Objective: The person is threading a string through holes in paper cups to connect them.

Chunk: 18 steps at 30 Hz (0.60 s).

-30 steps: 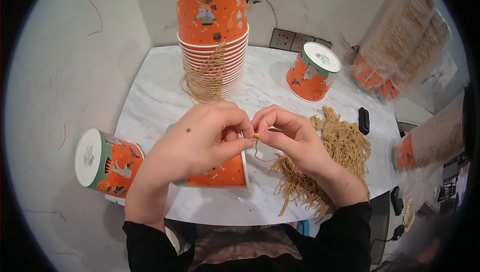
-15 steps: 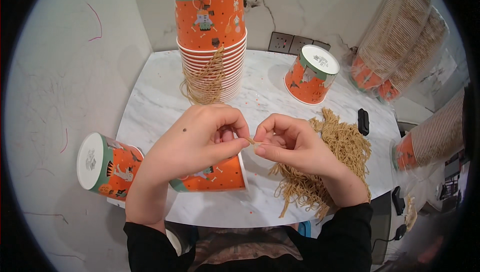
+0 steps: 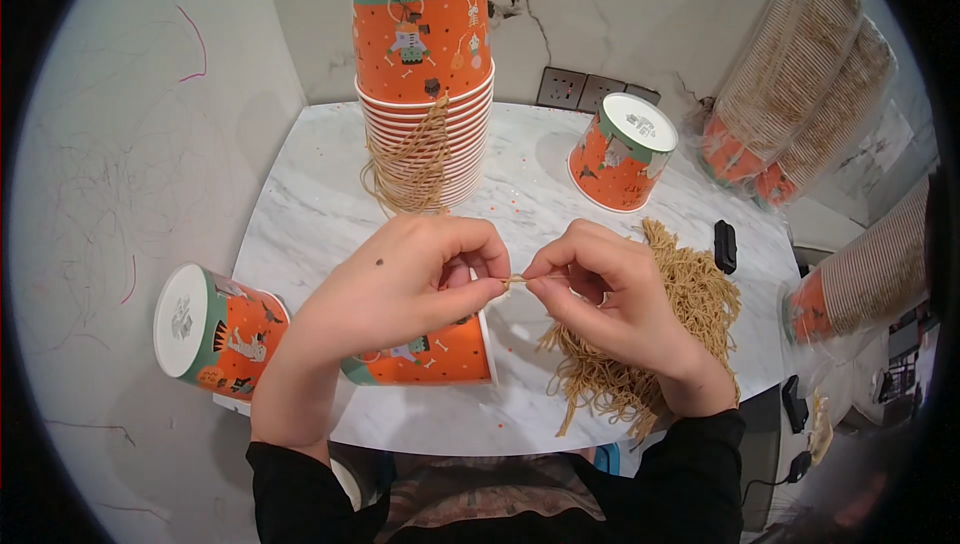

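Observation:
Between my hands runs a short piece of tan string [image 3: 515, 280], pinched at both ends. My left hand [image 3: 415, 269] grips its left end with thumb and forefinger. My right hand [image 3: 605, 289] holds the right end the same way. Under my left hand an orange and green paper cup [image 3: 430, 356] lies on its side, its rim toward the right and its upper part hidden. A heap of tan strings [image 3: 690, 284] spreads on the table, partly behind my right hand and forearm.
At the back a tall stack of upturned paper cups [image 3: 425, 34] has strings [image 3: 410, 159] hanging on it. Single cups stand at back right [image 3: 622, 154] and tilt at left [image 3: 220, 332]. A black clip-like object [image 3: 725, 246] lies right. Bagged cup stacks [image 3: 800, 74] lean beyond the table.
Both hands have shifted slightly to the right and a little lower. The right fingers have drawn a bit away from the left, with the string now stretched between them.

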Tool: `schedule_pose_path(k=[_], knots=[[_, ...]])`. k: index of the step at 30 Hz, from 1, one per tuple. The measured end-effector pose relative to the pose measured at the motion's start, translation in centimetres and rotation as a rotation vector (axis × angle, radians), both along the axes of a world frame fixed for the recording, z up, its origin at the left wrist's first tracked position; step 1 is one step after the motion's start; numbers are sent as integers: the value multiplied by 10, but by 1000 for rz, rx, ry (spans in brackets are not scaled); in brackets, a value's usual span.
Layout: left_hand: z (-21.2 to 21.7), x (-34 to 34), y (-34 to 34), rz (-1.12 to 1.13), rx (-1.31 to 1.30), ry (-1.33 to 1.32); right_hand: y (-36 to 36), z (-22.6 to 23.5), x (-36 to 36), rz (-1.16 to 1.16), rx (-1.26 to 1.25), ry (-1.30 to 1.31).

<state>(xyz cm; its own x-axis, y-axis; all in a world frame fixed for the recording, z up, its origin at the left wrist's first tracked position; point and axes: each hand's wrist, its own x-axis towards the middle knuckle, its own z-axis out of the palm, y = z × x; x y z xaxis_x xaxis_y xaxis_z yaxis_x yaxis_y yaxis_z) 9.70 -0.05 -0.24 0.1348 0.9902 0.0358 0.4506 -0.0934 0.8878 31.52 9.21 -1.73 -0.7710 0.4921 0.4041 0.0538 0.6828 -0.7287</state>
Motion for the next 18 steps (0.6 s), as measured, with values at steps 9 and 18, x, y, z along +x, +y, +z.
schedule_pose_path(k=[9, 18], knots=[[-3, 8, 1, 49, 66, -37, 3, 2, 1, 5, 170, 11], [-2, 3, 2, -32, 36, 62, 11, 4, 3, -29, 381, 80]])
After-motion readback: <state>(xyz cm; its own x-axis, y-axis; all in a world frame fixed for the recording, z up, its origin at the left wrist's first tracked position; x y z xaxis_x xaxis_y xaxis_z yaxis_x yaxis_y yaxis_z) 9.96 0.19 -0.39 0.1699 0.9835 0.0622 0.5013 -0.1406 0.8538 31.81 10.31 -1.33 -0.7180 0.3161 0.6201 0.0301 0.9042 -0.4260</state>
